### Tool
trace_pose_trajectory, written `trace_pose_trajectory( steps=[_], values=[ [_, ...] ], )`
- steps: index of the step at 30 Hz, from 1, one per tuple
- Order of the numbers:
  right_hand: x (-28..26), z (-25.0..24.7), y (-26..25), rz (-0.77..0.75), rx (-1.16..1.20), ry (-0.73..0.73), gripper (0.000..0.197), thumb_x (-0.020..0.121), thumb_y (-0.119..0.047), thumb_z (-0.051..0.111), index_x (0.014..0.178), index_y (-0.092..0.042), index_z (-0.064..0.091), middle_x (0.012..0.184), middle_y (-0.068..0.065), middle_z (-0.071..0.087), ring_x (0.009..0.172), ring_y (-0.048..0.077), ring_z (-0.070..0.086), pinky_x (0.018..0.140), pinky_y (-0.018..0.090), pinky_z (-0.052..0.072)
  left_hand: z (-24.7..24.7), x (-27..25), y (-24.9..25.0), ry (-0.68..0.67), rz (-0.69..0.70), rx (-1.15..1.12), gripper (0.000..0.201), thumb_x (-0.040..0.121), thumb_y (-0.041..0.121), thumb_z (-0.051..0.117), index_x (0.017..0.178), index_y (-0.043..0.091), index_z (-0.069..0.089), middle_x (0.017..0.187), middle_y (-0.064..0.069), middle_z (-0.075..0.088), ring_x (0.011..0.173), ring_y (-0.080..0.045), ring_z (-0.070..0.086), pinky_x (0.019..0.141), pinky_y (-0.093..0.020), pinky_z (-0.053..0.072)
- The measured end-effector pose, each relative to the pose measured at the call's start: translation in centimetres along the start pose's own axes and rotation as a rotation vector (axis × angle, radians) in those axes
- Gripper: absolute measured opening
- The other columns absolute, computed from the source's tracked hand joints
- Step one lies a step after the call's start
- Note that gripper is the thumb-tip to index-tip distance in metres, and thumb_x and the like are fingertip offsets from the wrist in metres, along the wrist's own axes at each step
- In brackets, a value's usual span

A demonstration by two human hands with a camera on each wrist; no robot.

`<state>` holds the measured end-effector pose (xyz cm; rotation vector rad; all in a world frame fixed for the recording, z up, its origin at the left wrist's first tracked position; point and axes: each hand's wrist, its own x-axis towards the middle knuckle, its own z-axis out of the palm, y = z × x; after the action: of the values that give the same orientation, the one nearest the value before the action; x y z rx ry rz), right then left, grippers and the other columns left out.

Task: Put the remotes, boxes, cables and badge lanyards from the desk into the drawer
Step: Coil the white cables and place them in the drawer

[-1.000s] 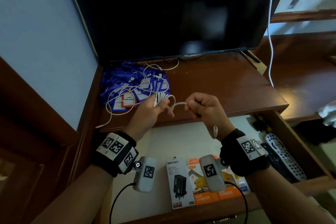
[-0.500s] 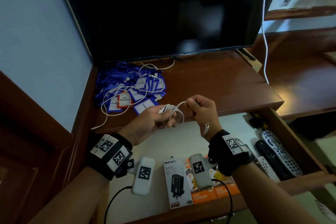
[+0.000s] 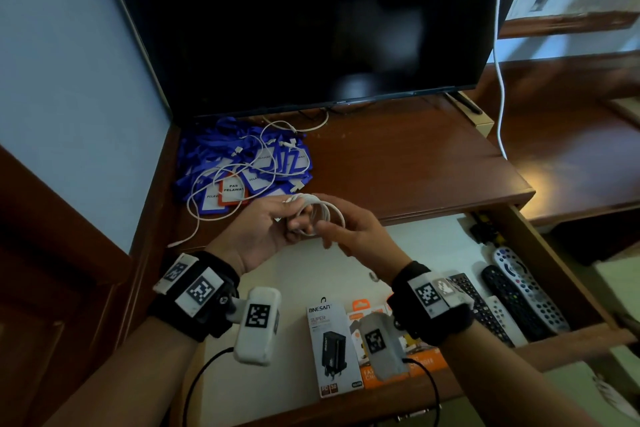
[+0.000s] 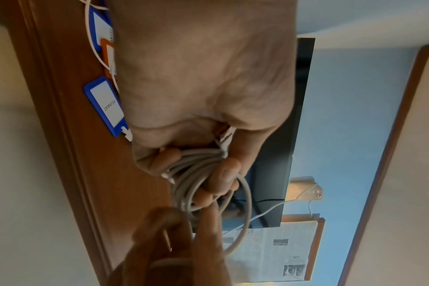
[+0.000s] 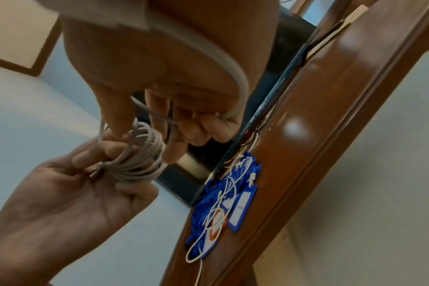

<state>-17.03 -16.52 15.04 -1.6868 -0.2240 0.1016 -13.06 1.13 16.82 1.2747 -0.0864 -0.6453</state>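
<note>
A coiled white cable (image 3: 320, 211) hangs between both hands, above the desk's front edge. My left hand (image 3: 294, 218) pinches the coil (image 4: 191, 174) between thumb and fingers. My right hand (image 3: 332, 229) touches the coil from the right, its fingers (image 5: 176, 135) curled round the cable's loose tail, which runs across its palm. Blue badge lanyards (image 3: 221, 156) lie heaped at the desk's back left with more loose white cables (image 3: 214, 191) over them. The open drawer (image 3: 540, 274) holds charger boxes (image 3: 332, 347) and several remotes (image 3: 519, 291).
A dark TV (image 3: 311, 28) stands at the back of the desk. A white cord (image 3: 498, 80) hangs down past its right edge. The wall closes the left side. The drawer's white floor (image 3: 426, 246) shows behind the boxes.
The right hand has brought the cable's tail round to the coil and loosened from a fist. Both hands have come closer together and sunk slightly toward the drawer.
</note>
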Motion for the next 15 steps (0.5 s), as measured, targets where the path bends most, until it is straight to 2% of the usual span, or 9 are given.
trace_pose_trajectory(
  steps=[1,3,6,8,11,15],
  values=[
    [0.2,0.4,-0.4,0.031,0.014,0.003,0.036,0.094,0.0,0.052,0.129,-0.005,0.055,0.065,-0.012,0.061,0.049,-0.003,0.05,0.048,0.008,0.036,0.3,0.1,0.0,-0.002,-0.007,-0.001,0.03,0.087,0.024,0.049,0.098,-0.003,0.056,0.057,-0.003,0.042,0.068,-0.02,0.047,0.065,-0.03,0.033],
    [0.7,0.8,-0.8,0.093,0.056,0.027,0.029,0.093,0.005,0.047,0.118,-0.004,0.059,0.066,-0.008,0.058,0.05,-0.001,0.049,0.046,0.01,0.035,0.6,0.1,0.0,-0.011,-0.029,-0.003,0.023,0.085,0.024,0.051,0.086,0.002,0.058,0.058,-0.005,0.043,0.068,-0.021,0.047,0.064,-0.03,0.033],
    [1.0,0.8,-0.9,0.186,0.083,0.028,0.02,0.089,0.009,0.042,0.093,-0.006,0.056,0.065,0.003,0.053,0.046,0.002,0.046,0.043,0.011,0.033,0.6,-0.1,0.0,-0.067,-0.071,-0.016,0.02,0.084,0.025,0.058,0.08,0.006,0.058,0.059,-0.005,0.042,0.069,-0.019,0.047,0.062,-0.028,0.032],
    [1.1,0.9,-1.0,0.224,0.114,0.012,0.022,0.087,0.011,0.04,0.084,-0.007,0.05,0.059,0.003,0.052,0.041,0.0,0.043,0.041,0.012,0.031,0.4,-0.2,-0.1,-0.079,-0.085,-0.026,0.019,0.08,0.026,0.059,0.075,0.007,0.059,0.057,-0.005,0.043,0.067,-0.017,0.048,0.062,-0.028,0.032],
    [1.2,1.4,-0.9,0.251,0.107,0.01,0.027,0.087,0.01,0.038,0.078,-0.013,0.048,0.052,-0.005,0.051,0.039,-0.001,0.041,0.04,0.013,0.029,0.3,-0.1,-0.4,-0.046,-0.078,-0.027,0.02,0.078,0.029,0.058,0.072,0.01,0.06,0.053,-0.002,0.043,0.064,-0.016,0.049,0.057,-0.023,0.034],
    [1.7,1.7,-0.8,0.23,0.13,0.022,0.023,0.086,0.01,0.038,0.083,-0.009,0.051,0.057,-0.001,0.052,0.042,0.003,0.042,0.041,0.016,0.03,0.3,0.0,-0.4,-0.022,-0.043,0.011,0.022,0.085,0.03,0.062,0.067,0.019,0.069,0.051,0.003,0.043,0.061,-0.009,0.052,0.046,-0.015,0.033]
  ],
)
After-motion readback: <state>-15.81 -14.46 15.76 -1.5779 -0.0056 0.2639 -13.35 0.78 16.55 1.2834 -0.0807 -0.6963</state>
